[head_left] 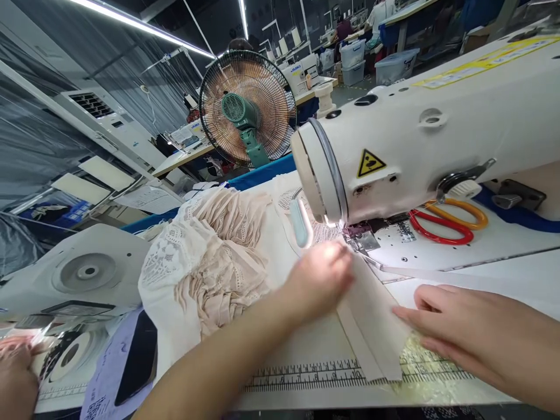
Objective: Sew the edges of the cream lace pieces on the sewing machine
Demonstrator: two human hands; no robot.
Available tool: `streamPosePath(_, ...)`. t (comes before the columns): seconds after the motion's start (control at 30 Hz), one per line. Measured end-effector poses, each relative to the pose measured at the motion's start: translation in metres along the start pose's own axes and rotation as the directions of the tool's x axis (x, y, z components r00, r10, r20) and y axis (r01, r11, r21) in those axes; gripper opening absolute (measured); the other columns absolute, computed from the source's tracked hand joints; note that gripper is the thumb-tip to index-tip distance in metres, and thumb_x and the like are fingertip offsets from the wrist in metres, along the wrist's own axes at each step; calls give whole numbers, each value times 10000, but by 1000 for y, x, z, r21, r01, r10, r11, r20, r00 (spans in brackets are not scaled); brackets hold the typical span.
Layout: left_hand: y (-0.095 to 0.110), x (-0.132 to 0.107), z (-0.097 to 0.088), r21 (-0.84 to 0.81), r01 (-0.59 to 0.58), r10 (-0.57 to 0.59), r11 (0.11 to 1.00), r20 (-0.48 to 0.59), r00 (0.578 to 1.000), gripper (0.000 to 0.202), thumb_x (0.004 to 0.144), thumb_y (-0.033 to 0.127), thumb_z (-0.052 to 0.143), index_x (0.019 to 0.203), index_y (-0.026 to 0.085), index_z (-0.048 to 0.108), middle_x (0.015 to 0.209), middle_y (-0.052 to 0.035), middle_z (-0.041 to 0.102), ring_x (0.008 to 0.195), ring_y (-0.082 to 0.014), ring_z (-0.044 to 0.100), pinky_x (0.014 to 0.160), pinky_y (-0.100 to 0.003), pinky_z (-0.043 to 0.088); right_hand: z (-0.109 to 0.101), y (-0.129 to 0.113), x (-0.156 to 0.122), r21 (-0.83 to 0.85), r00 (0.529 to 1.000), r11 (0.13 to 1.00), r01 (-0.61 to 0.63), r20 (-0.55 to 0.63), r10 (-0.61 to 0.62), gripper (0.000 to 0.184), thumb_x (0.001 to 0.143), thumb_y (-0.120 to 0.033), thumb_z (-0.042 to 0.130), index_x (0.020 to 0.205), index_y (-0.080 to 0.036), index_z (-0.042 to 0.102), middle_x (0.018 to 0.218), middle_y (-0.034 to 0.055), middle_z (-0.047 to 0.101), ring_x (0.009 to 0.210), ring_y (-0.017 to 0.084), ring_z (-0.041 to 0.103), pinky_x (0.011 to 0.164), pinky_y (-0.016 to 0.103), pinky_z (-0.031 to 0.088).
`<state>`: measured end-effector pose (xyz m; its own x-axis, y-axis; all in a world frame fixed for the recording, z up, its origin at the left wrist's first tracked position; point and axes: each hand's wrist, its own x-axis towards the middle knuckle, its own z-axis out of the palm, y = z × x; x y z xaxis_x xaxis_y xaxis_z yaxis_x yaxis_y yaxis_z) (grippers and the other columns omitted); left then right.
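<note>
A beige fabric piece point(376, 315) runs from the presser foot point(361, 238) of the white sewing machine point(394, 134) down across the table toward me. My left hand point(324, 277), somewhat blurred, is closed on the fabric's left side just before the foot; its fingertips are partly hidden. My right hand point(472, 332) has its fingers curled in at the fabric's right edge, one fingertip resting on it. A narrow pale strip point(429, 273) leads to the foot from the right. Behind my left hand, lace fabric point(321, 230) lies beside the lit needle area.
Ruffled beige lace garments point(219, 251) are heaped on the left. Red-and-orange scissors point(446, 224) lie under the machine arm. A ruler tape point(306, 376) lines the front edge. A fan point(247, 111) stands behind. Another person's hand point(17, 373) works at a machine point(83, 268) far left, near a dark phone point(137, 356).
</note>
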<state>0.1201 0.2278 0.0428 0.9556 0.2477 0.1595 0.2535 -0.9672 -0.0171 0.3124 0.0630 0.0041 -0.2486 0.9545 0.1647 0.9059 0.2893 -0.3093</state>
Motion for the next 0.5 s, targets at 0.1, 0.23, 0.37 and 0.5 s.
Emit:
streamPosePath(0.1, 37, -14, 3, -100, -196, 199, 975, 16, 980, 331, 901, 345, 412, 1009, 85, 585, 1067, -106, 592, 948, -200, 556, 788, -321, 514, 0, 2, -9, 8, 996, 999, 49, 73, -49, 140, 859, -243, 428, 859, -276, 564, 689, 6, 459, 509, 164, 459, 440, 276, 230)
streamPosePath(0.23, 45, -20, 9, -42, -240, 242, 970, 59, 968, 316, 898, 322, 421, 1069, 102, 569, 1071, -103, 586, 929, -214, 559, 697, -342, 500, 4, 3, -8, -26, 996, 999, 28, 90, -25, 164, 899, -270, 390, 915, -285, 553, 701, 6, 436, 534, 166, 444, 458, 276, 213)
streamPosePath(0.37, 38, -19, 11, 4, -275, 275, 961, 14, 961, 258, 923, 204, 363, 1014, 113, 587, 1021, -86, 594, 879, -167, 571, 664, -303, 482, 4, 3, 3, -56, 996, 998, 27, 91, -22, 204, 910, -280, 366, 907, -275, 570, 678, 5, 417, 521, 158, 415, 453, 276, 182)
streamPosePath(0.5, 36, -18, 13, -2, -284, 284, 959, -32, 958, 251, 931, 190, 369, 947, 119, 609, 1039, -67, 607, 873, -150, 573, 695, -287, 486, 0, 3, 14, -74, 995, 997, 33, 91, -27, 235, 888, -258, 393, 1010, -279, 593, 693, 9, 442, 552, 163, 430, 462, 272, 196)
